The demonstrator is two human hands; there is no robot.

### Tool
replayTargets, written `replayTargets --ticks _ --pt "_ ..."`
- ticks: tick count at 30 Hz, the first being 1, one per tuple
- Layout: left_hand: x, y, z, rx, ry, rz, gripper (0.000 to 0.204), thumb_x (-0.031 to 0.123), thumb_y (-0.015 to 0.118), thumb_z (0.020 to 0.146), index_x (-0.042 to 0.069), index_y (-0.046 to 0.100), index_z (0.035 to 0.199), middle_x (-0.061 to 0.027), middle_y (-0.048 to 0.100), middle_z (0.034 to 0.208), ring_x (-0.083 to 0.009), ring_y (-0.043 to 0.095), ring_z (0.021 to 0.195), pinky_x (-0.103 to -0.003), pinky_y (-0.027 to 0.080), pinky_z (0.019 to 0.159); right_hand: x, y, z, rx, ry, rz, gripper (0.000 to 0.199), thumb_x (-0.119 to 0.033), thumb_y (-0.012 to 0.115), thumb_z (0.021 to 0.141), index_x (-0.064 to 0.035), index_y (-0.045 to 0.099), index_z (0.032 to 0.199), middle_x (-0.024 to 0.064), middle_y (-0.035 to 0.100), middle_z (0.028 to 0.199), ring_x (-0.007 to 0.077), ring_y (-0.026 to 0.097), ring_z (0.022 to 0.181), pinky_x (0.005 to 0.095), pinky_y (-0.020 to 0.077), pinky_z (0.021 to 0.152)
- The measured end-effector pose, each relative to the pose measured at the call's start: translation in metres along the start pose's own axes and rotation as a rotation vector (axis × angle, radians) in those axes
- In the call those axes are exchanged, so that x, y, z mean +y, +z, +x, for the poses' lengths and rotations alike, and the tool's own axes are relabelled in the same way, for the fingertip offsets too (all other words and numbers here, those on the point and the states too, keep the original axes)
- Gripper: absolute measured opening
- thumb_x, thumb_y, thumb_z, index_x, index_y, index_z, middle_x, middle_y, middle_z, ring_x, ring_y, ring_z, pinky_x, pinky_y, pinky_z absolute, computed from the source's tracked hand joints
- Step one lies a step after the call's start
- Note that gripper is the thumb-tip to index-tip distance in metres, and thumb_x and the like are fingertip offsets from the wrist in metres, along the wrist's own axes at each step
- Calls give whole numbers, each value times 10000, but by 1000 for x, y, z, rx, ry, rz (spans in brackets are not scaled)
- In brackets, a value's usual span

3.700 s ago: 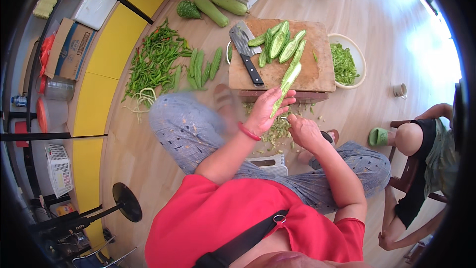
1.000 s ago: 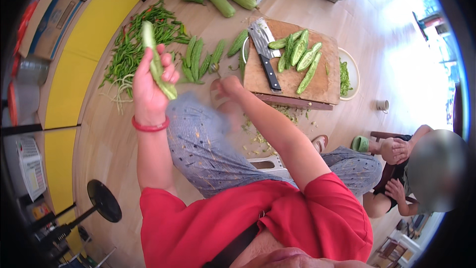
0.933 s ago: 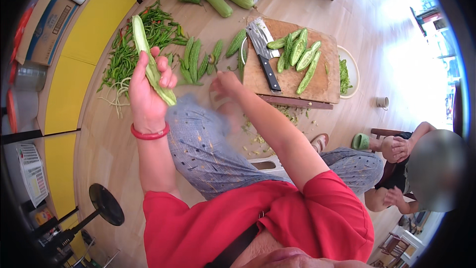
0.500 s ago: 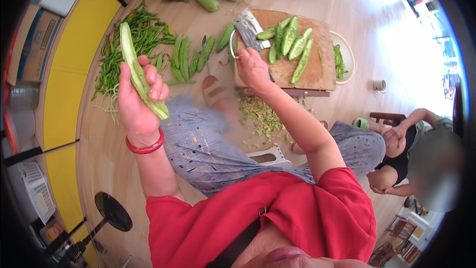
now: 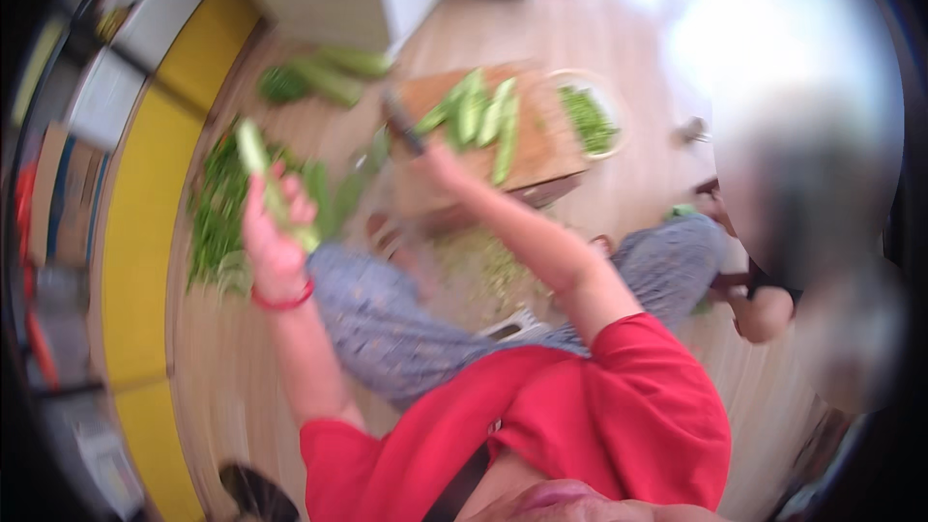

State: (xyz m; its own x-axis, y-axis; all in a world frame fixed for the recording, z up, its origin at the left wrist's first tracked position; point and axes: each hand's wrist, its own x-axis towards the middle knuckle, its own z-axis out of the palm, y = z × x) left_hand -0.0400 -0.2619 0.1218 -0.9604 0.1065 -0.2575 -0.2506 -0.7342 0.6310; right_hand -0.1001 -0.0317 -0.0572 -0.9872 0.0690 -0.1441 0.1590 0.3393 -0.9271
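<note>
My left hand (image 5: 275, 237) is raised on the left, its fingers wrapped round a long, pale green bitter melon half (image 5: 252, 147) that points up. My right hand (image 5: 441, 166), smeared by motion, reaches to the near left corner of the wooden chopping board (image 5: 549, 147). It grips a cleaver (image 5: 400, 120), which looks dark and narrow, almost edge-on. Several bitter melon halves (image 5: 471, 112) lie together on the board. Beyond the board's right side sits a white bowl (image 5: 622, 124) with chopped green pieces (image 5: 584, 116).
A heap of green chillies (image 5: 215, 208) lies on the floor at left, with whole green gourds (image 5: 333, 83) farther back. Pale scraps (image 5: 488, 266) are scattered before the board, near a white stool (image 5: 519, 322). Yellow cabinets (image 5: 145, 232) line the left; another person (image 5: 766, 312) sits at right.
The cleaver, earlier flat on the board, is now tilted up in my right hand at the board's left edge. My left hand still holds the bitter melon half. The whole view has shifted.
</note>
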Motion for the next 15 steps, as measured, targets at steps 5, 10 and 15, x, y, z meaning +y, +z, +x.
replayTargets --ticks 5,10,15 --pt "-16 -7 22 -117 -29 31 295 358 370 927 95 487 994 -16 470 687 -106 400 459 -240 335 411 -75 -53 -42 -199 177 526 147 -119 579 741 -30 509 649 29 471 498 110 462 402 245 373 360" --pt "-46 49 17 -139 -28 243 367 410 372 918 72 477 1018 -22 480 676 -109 403 446 -248 340 415 -100 -149 -97 -238 28 675 169 -98 578 735 -8 485 844 36 481 574 106 464 425 248 391 372" --pt "-76 62 38 -162 -216 430 400 441 393 900 73 476 1031 -40 490 687 -127 404 450 -258 340 417 -74 -225 -105 -261 144 466 373 -72 570 720 -65 458 1075 30 465 590 113 468 428 239 436 391"
